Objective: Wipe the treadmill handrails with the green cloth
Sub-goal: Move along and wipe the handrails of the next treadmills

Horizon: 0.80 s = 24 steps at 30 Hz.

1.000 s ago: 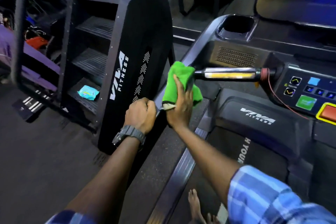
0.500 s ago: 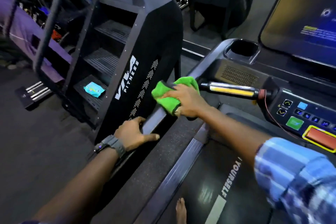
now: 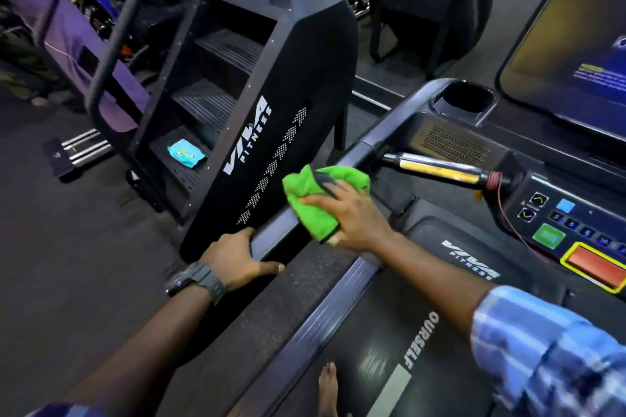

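Observation:
The green cloth (image 3: 310,201) is bunched over the dark grey left handrail (image 3: 272,235) of the treadmill. My right hand (image 3: 349,218) lies on top of it, fingers round the cloth, holding it against the rail. Lower on the same rail, my left hand (image 3: 237,259) grips the bar, fingers over its outer side and thumb along the inner edge. A chrome sensor bar (image 3: 437,170) juts from the console just right of the cloth.
A black stair-climber (image 3: 291,101) stands close on the left of the rail, a blue packet (image 3: 186,153) on its lowest step. The console buttons (image 3: 559,223), red stop pad (image 3: 596,267), red cord (image 3: 508,217) and cup holder (image 3: 467,100) are to the right. My bare foot (image 3: 328,386) is on the belt.
My right hand has slid the cloth from the end of the chrome bar down onto the side handrail. My left hand moved lower on the rail and took hold of it.

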Motion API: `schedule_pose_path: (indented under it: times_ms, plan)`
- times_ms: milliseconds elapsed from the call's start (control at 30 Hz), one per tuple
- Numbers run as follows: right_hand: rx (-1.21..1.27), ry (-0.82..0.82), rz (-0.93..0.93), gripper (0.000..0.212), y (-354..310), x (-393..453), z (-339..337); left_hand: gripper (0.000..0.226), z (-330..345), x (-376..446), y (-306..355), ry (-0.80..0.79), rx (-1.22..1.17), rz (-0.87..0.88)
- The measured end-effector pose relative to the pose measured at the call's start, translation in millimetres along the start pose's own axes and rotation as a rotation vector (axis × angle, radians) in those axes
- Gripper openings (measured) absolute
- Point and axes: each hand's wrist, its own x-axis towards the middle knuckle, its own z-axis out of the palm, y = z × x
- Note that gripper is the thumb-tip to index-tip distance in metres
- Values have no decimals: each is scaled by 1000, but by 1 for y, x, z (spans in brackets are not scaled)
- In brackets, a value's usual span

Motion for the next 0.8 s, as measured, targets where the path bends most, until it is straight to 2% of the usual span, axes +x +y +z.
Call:
schedule_pose_path:
  times_ms: [100,133,233,367,400,467,533,567,667,733,800]
  plan:
    - [-132,51,240,55,-15,43,-16,72,-2,-2,4,-7,-5,-1]
    - [-184,61,267,49,-31,54,-17,70,-3,-3,6,-9,-1,-1]
    - [-206,55,124,45,-80,54,0,72,-5,-8,9,-2,1,1]
    - [49,-5,-165,71,-65,-16,21,67,-7,-18,10,9,-18,-12]
    - [48,2,-145,76,-50,-21,18,66,-7,-19,11,14,-11,-8]
    - [22,16,48,74,-38,-7,5,66,-9,-19,11,11,0,-2]
    - [-92,79,257,58,-52,27,-6,65,-10,-19,11,2,4,3]
    - [-162,93,284,51,-69,40,-8,64,-10,-19,11,5,-2,4]
    - [-151,96,136,49,-112,35,13,60,-10,-21,8,0,-26,16]
    - [53,68,-7,61,-101,-3,31,54,-10,-22,8,-6,-47,16]
    - [127,64,-35,72,-72,-30,32,56,-9,-20,5,-5,-69,19]
